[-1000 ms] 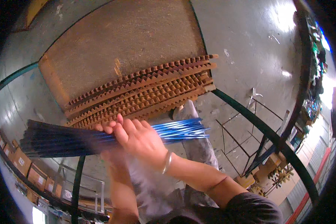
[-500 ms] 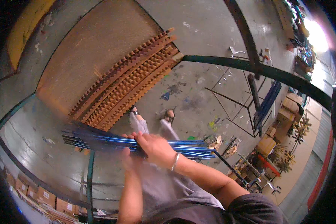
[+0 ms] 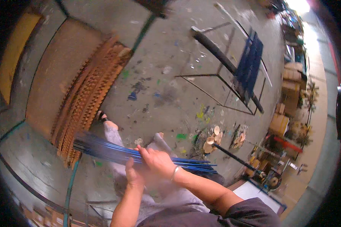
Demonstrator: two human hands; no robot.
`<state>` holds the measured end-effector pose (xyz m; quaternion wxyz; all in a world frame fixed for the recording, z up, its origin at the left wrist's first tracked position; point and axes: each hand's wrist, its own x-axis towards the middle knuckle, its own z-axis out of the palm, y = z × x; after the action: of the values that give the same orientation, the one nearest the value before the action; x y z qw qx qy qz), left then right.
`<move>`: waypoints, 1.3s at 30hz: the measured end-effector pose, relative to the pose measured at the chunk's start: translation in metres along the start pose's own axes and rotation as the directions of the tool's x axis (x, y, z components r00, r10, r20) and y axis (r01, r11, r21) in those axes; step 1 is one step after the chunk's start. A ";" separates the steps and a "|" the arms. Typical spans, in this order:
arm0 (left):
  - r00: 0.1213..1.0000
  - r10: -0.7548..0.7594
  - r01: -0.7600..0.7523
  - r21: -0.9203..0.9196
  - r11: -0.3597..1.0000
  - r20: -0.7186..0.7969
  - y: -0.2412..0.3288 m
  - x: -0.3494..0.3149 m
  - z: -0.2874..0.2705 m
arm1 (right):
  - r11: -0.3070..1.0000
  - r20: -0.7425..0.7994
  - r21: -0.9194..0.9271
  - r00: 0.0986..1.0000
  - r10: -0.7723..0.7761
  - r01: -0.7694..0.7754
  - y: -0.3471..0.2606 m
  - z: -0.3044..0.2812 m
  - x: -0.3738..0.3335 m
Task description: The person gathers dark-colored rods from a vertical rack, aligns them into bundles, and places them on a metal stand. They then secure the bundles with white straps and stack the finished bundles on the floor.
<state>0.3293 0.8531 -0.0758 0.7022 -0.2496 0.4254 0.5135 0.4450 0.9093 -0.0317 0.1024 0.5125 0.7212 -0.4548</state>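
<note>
Floor (image 3: 159,100), grey and smooth with splashes of green, yellow and blue paint, spreads out beyond you. On your left, a flat brown board (image 3: 60,62) carries a stack of long brown strips (image 3: 89,89) on its near right side, their edges cut into rows of even, saw-like teeth. Farther off to your right stands a thin dark metal frame (image 3: 201,85) of straight bars, with a sheaf of dark blue rods (image 3: 250,62) laid across it.

Your bundle of blue rods (image 3: 110,148) is held out in front of your body, running from left to right across both hands: slim, straight and shiny, blurred at its left end and fanned slightly at its right. Your right hand (image 3: 159,162) is closed over it near the middle, fingers curled round the rods. Your left hand (image 3: 135,172) touches its near side, thumb raised; blur hides how far those fingers are closed.

Pale round pieces (image 3: 216,130) lie on the right. A smooth silvery bangle (image 3: 175,173) rings your right wrist.
</note>
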 end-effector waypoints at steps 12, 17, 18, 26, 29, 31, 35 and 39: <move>0.939 -0.289 0.249 0.209 0.946 0.188 -0.203 -0.059 0.093 | 0.985 -0.294 0.164 0.951 0.092 -0.044 0.147 -0.060 -0.200; 0.936 -0.278 0.215 0.275 0.937 0.215 -0.239 -0.057 0.135 | 0.983 -0.319 0.178 0.943 0.092 -0.036 0.181 -0.115 -0.225; 0.936 -0.277 0.217 0.267 0.939 0.215 -0.247 -0.051 0.141 | 0.985 -0.323 0.168 0.942 0.091 -0.038 0.189 -0.125 -0.227; 0.872 -0.398 0.247 0.446 0.860 0.285 -0.311 -0.017 0.246 | 0.982 -0.168 -0.131 0.973 -0.159 0.138 0.294 -0.248 -0.209; 0.858 -0.448 0.319 0.421 0.849 0.253 -0.356 0.002 0.259 | 0.943 0.026 -0.241 0.973 -0.229 0.229 0.338 -0.298 -0.208; 0.849 -0.444 0.319 0.391 0.863 0.288 -0.390 0.014 0.282 | 0.921 0.100 -0.283 0.963 -0.249 0.268 0.369 -0.326 -0.210; 0.849 -0.443 0.386 0.236 0.892 0.289 -0.453 0.037 0.323 | 0.859 0.363 -0.415 0.920 -0.145 0.299 0.411 -0.394 -0.208; 0.868 -0.420 0.421 0.057 0.905 0.263 -0.514 0.065 0.377 | 0.786 0.456 -0.473 0.874 -0.168 0.398 0.468 -0.444 -0.192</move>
<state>0.9445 1.0038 0.0184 0.8480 -0.2646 0.2608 0.3780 1.0636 1.1518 0.0797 0.3166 0.2428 0.8558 -0.3294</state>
